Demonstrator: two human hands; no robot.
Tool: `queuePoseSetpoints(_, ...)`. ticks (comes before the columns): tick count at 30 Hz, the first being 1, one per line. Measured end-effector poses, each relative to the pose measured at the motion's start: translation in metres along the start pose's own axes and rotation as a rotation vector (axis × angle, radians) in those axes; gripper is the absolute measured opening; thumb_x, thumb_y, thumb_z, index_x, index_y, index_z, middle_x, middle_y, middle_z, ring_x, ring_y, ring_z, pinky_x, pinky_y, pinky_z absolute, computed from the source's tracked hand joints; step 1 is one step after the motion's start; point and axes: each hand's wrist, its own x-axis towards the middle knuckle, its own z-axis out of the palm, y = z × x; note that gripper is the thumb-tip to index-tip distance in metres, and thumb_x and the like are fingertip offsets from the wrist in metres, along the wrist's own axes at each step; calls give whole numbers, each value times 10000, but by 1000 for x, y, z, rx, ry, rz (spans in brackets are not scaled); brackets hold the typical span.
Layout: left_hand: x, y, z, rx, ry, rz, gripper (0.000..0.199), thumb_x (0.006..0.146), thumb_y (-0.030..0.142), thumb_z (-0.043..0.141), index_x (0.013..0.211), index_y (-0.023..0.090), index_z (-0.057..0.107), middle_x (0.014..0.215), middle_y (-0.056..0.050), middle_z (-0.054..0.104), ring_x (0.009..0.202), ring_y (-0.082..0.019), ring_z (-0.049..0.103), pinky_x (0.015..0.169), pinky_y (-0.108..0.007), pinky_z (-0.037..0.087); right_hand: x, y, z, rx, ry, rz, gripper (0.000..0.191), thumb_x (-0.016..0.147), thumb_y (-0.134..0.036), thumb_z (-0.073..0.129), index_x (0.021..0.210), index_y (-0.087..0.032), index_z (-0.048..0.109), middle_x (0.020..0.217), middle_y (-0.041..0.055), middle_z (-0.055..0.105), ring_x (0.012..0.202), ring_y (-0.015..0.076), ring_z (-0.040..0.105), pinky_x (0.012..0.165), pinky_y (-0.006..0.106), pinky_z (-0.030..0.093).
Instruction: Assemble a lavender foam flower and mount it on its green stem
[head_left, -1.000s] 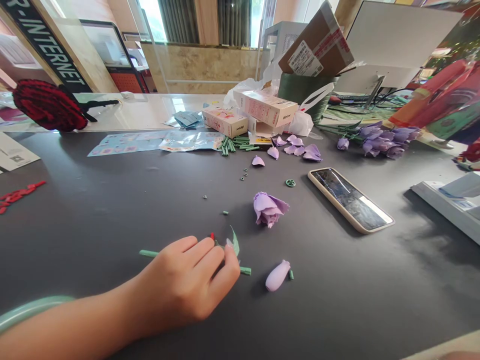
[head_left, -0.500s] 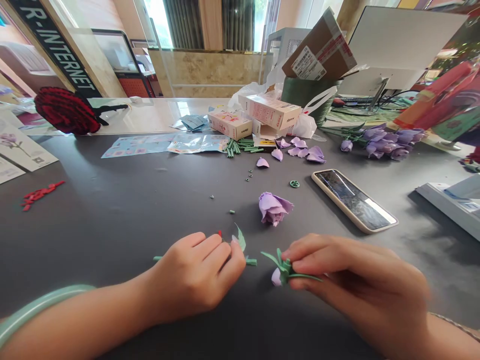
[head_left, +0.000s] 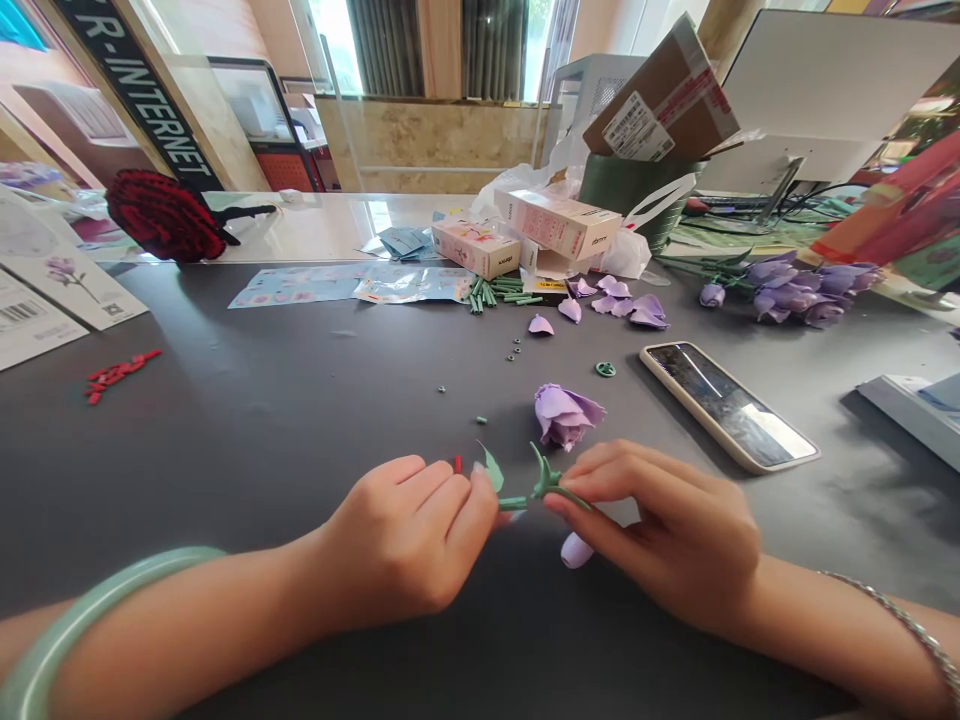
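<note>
The left hand [head_left: 420, 530] has its fingers closed on a thin green stem [head_left: 513, 504], whose end comes out from the fingertips and points to the right hand [head_left: 667, 525]. A green leaf [head_left: 492, 470] rises just beside the left thumb and index finger, and a small red piece [head_left: 457, 464] shows behind the knuckles; whether the hand grips this red piece, I cannot tell. The right hand pinches a green sepal piece [head_left: 546, 485] between the thumb and the fingers, and its narrow points spread outward. This piece is just beside the end of the stem, but I cannot tell if the two are touching. Both are in front of the person, over the dark table [head_left: 262, 420]. Below the right fingers lies a smooth lilac flower bud [head_left: 576, 551], partly hidden by the hand. Behind the hands, a lilac rose head [head_left: 568, 415] rests on the table, and to the right of it lies a smartphone [head_left: 731, 405]. A green spoked ring [head_left: 605, 369] is near the phone. Farther back are loose lilac petals [head_left: 649, 311] and a heap of green tubes [head_left: 495, 293], while short red pieces [head_left: 120, 374] lie well apart at the left.
</note>
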Motion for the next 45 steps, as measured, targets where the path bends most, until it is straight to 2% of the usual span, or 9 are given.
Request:
queuePoseSetpoints(6, -2, 0, -1, 13, -8, 9, 82, 819, 86, 650, 855, 13, 654, 553, -27, 605, 465, -147, 561, 418, -276, 425, -2, -3, 5, -21, -6, -42, 136, 900, -85, 577, 843, -199, 530, 691, 5, 646, 637, 122, 650, 538, 189, 513)
queuePoseSetpoints(18, 2, 0, -2, 42, 12, 17, 86, 809, -5, 569, 823, -27, 651, 528, -51, 606, 443, -170, 576, 385, -287, 454, -6, -10, 13, -184, 67, -78, 159, 917, -67, 551, 838, -203, 535, 701, -8, 647, 620, 100, 627, 577, 179, 543)
queuePoseSetpoints(31, 2, 0, -3, 64, 24, 40, 151, 839, -18, 502, 809, 4, 648, 539, -48, 604, 476, -165, 585, 418, -281, 475, -5, -10, 12, -177, 2, -116, 178, 938, -64, 518, 843, -216, 520, 709, -11, 644, 643, 111, 636, 579, 195, 548)
queuePoseSetpoints(33, 2, -1, -3, 45, 28, 43, 150, 840, -17, 495, 822, -3, 643, 544, -52, 609, 477, -171, 590, 416, -288, 477, -1, -8, 5, -160, -51, -163, 151, 954, -115, 527, 842, -216, 514, 708, -7, 645, 633, 115, 635, 593, 208, 550)
queuePoseSetpoints(36, 2, -3, -3, 35, 27, 37, 124, 857, 22, 518, 835, 1, 637, 554, -49, 611, 474, -170, 589, 409, -289, 467, 8, 1, -12, -153, -175, -297, 185, 996, -330, 496, 863, -207, 532, 710, 22, 657, 632, 137, 647, 627, 244, 564)
queuePoseSetpoints(39, 2, -4, -2, 53, 27, 32, 119, 877, 64, 540, 828, 15, 637, 538, -31, 592, 455, -153, 564, 399, -279, 444, 14, 17, -25, -229, -171, -307, 220, 984, -395, 508, 946, -189, 574, 785, 67, 679, 732, 168, 671, 690, 276, 568)
queuePoseSetpoints(41, 1, -5, -1, 66, 28, 25, 131, 889, 76, 536, 824, 22, 637, 525, -21, 580, 443, -144, 545, 398, -276, 434, 15, 29, -27, -331, -114, -231, 198, 939, -357, 596, 1042, -188, 587, 910, 96, 683, 808, 197, 668, 718, 313, 563)
queuePoseSetpoints(42, 1, -6, 0, 74, 26, 22, 133, 892, 78, 536, 824, 25, 637, 523, -20, 579, 441, -141, 539, 399, -275, 432, 15, 34, -26, -390, -115, -184, 252, 911, -350, 633, 1101, -192, 582, 996, 111, 674, 852, 219, 664, 731, 342, 563)
queuePoseSetpoints(45, 1, -9, 3, 96, 24, 15, 102, 877, 66, 560, 825, 18, 634, 528, -22, 585, 444, -140, 541, 394, -269, 425, 12, 48, -16, -529, -227, -40, 459, 837, -364, 699, 1238, -210, 538, 1240, 139, 587, 1000, 291, 637, 772, 427, 566)
